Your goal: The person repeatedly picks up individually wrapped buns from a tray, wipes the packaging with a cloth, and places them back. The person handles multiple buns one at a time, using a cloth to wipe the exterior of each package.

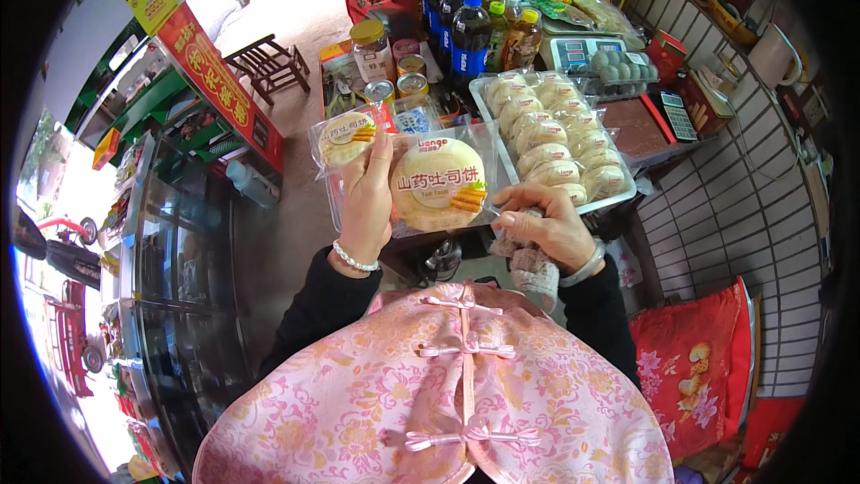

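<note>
My left hand (366,202), thumb on top, grips two clear-wrapped flatbreads. The larger wrapped flatbread (430,212) faces me and bears printed writing. To its left, partly behind my thumb, shows a smaller-looking wrapped flatbread (339,144). My right hand (547,225) pinches the lower right corner of the larger wrapper. A brown and whitish fuzzy cloth (534,269) hangs under that hand; whether the fingers grip it I cannot tell. Just beyond my right hand stands a white tray (628,196) with two rows of wrapped flatbreads (543,129).
Pepsi bottles (470,33), a gold-lidded jar (371,50) and cans (411,84) crowd the table's far side. A scale (584,50), an egg carton (618,70) and a calculator (677,114) stand right. A glass display case (181,215) is left; a red cushion (692,363) lies lower right.
</note>
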`<action>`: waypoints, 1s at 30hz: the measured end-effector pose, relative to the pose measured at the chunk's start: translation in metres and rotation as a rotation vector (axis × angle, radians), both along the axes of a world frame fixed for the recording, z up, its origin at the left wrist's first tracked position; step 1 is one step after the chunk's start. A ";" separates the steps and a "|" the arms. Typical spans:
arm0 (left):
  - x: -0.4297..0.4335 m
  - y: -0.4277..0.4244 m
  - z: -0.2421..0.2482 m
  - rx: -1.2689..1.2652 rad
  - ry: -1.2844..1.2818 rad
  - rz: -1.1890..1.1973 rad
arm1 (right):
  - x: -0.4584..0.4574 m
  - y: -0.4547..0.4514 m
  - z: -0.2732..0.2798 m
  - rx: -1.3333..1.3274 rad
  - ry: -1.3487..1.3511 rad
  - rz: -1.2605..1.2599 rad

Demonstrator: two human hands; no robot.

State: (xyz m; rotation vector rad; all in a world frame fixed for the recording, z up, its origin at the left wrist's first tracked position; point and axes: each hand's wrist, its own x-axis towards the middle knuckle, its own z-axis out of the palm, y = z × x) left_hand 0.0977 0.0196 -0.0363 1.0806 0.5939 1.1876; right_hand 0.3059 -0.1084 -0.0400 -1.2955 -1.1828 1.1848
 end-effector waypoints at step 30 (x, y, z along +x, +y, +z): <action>0.044 -0.004 -0.013 0.091 0.368 -0.298 | 0.061 0.017 -0.039 0.162 0.090 -0.339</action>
